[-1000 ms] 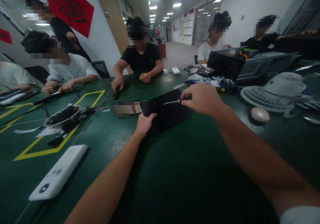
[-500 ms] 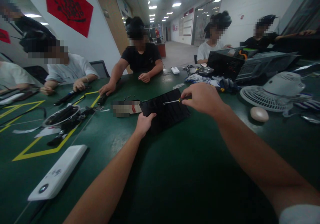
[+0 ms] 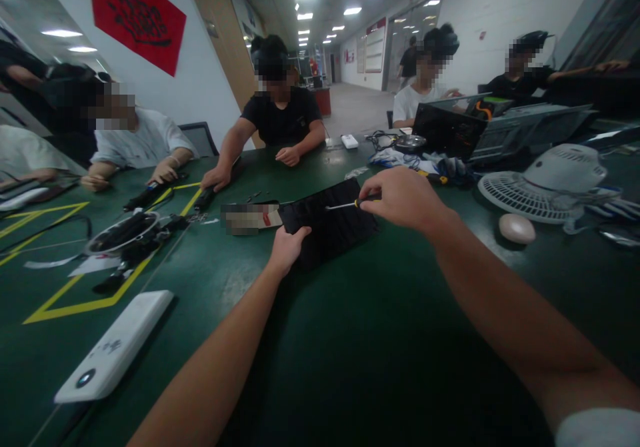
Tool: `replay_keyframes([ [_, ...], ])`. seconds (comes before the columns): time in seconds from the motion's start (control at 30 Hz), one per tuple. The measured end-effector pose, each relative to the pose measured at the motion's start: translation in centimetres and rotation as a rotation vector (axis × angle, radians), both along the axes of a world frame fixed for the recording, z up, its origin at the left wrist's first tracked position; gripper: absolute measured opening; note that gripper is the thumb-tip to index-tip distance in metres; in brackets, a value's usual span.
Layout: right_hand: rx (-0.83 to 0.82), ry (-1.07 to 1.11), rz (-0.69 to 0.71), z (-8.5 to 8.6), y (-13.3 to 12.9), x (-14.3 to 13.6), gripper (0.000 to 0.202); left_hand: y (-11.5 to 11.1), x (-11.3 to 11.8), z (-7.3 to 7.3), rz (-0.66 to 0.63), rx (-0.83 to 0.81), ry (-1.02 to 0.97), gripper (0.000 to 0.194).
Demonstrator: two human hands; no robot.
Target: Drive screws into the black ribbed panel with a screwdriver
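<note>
A flat black rectangular panel (image 3: 333,237) with faint ridges lies tilted before me on the green table. My left hand (image 3: 290,247) grips its near left corner, thumb on top and the other fingers mostly out of sight beneath. In my right hand (image 3: 403,197) is a screwdriver (image 3: 345,205), its dark and yellow handle pinched between the fingers. The metal shaft points left across the panel, with the tip over the middle of it. Whether the tip touches the surface I cannot tell. A partly blurred beige box (image 3: 250,218) sits just beyond the panel's left end.
A white power bank (image 3: 115,347) lies at front left, near a bowl of cables (image 3: 123,230). On the right are a white fan (image 3: 540,184) and a pale mouse-shaped object (image 3: 517,228). A co-worker in black (image 3: 283,114) sits opposite, others around the table.
Both my hands, the panel and the screwdriver stay almost as they were. At left a person's dark object has shifted right, and a figure now shows in the background corridor.
</note>
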State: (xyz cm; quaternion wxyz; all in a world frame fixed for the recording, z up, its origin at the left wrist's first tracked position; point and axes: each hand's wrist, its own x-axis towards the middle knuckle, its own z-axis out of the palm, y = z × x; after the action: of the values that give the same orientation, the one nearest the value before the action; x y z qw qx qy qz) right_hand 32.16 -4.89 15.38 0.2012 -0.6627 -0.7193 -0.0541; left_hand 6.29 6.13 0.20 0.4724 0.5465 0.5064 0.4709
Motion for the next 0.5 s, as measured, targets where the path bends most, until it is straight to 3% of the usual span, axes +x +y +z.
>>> replay_keyframes([
  [0.5, 0.056, -0.019, 0.001, -0.26, 0.37, 0.42, 0.02, 0.2, 0.06, -0.11, 0.004, -0.038, -0.02, 0.041],
])
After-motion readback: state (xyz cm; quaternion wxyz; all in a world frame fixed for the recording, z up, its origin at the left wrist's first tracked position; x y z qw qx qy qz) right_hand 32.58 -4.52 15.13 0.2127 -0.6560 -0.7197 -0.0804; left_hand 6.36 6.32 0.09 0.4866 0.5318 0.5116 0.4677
